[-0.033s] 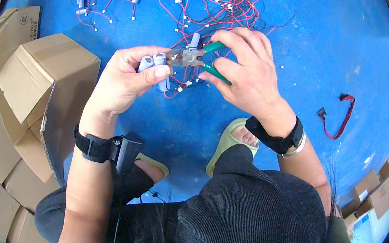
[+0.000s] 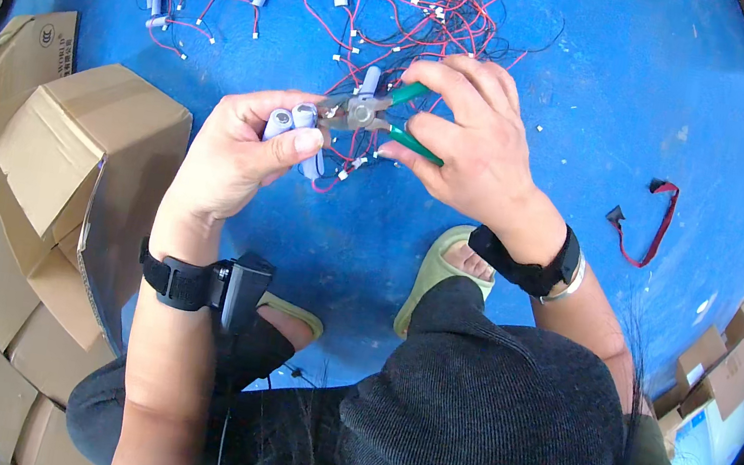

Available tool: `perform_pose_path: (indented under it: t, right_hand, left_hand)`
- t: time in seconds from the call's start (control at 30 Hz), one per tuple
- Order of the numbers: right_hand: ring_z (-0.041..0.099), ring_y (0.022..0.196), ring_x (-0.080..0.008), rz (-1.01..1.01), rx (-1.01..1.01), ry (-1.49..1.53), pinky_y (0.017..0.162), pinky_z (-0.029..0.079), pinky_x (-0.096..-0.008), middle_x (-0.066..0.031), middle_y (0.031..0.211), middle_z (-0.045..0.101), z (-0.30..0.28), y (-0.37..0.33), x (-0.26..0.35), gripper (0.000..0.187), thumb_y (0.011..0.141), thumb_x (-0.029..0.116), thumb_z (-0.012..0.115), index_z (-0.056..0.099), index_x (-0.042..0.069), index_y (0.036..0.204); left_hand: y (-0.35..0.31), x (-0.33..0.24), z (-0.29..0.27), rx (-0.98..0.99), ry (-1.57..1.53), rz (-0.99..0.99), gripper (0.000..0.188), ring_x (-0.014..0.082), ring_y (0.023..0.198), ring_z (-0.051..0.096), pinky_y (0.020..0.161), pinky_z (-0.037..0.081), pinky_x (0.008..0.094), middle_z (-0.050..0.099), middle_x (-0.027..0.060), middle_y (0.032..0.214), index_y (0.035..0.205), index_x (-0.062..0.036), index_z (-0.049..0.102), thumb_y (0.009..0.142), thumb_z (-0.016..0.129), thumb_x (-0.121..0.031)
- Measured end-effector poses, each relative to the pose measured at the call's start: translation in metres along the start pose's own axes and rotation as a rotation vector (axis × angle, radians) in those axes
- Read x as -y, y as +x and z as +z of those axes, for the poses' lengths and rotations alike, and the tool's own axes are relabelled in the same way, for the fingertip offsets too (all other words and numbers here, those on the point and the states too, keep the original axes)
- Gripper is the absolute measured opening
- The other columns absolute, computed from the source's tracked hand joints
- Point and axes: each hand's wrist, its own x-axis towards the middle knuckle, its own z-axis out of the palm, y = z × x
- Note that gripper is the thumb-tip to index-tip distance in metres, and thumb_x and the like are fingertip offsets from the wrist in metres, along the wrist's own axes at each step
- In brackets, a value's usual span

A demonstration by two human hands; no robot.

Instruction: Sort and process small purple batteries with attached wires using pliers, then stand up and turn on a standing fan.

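Since the earlier frame, the shift is slight: the pliers [image 2: 361, 113] sit a touch lower and further left, close to two lavender cylinders [image 2: 305, 116]. From my remote seat, left to right: a cardboard box [image 2: 109, 126] stands on the blue floor [image 2: 593, 102]. Next, the left hand [image 2: 233, 146] pinches both cylinders side by side, thumb across their sides, ends tipped up toward me. The pliers reach in just beside the nearer cylinder; whether they touch it, I cannot tell. Behind them, red and black wires [image 2: 442, 22] tangle. The right hand [image 2: 478, 133] grips the green handles [image 2: 416, 143], thumb below, fingers above, handles apart. To do this well, I'd pin both cylinders firmly against rolling, keep fingertips clear of the bite, and squeeze slowly, sparing the cylinders' lavender skins.
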Motion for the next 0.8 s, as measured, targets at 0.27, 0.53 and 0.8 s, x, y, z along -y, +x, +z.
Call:
perform_pose_path:
  t: [0.27, 0.53, 0.8]
  right_hand:
    - [0.052, 0.087, -0.0273, 0.182, 0.084, 0.357, 0.076, 0.040, -0.0399, -0.0074, 0.099, 0.056, -0.004, -0.003, 0.017, 0.027, 0.066, 0.030, 0.072, 0.058, 0.007, 0.065]
    - [0.053, 0.072, -0.0195, 0.007, 0.115, -0.102, 0.060, 0.042, -0.0329, -0.0007, 0.082, 0.054, -0.026, -0.008, 0.015, 0.022, 0.066, 0.031, 0.069, 0.055, 0.014, 0.067]
    - [0.054, 0.047, -0.0152, 0.393, 0.518, 1.199, 0.045, 0.040, -0.0303, -0.0075, 0.050, 0.052, 0.006, -0.011, 0.013, 0.030, 0.079, 0.027, 0.062, 0.056, 0.001, 0.065]
  left_hand:
    - [-0.001, -0.029, 0.005, 0.158, 0.326, -0.046, 0.030, 0.0064, 0.065, 0.045, 0.059, 0.036, 0.0217, 0.055, -0.0022, 0.074, 0.086, -0.0004, 0.062, 0.076, 0.071, -0.026]
    - [0.002, -0.043, 0.014, 0.269, 0.681, 0.087, 0.024, 0.0101, 0.067, 0.047, 0.059, 0.039, 0.0253, 0.052, 0.0022, 0.075, 0.089, -0.0006, 0.061, 0.077, 0.069, -0.019]
    - [0.002, -0.015, -0.014, 0.316, 0.901, 0.470, 0.025, 0.0119, 0.053, 0.045, 0.047, 0.034, 0.0268, 0.052, 0.0048, 0.063, 0.081, -0.0027, 0.060, 0.069, 0.068, -0.023]
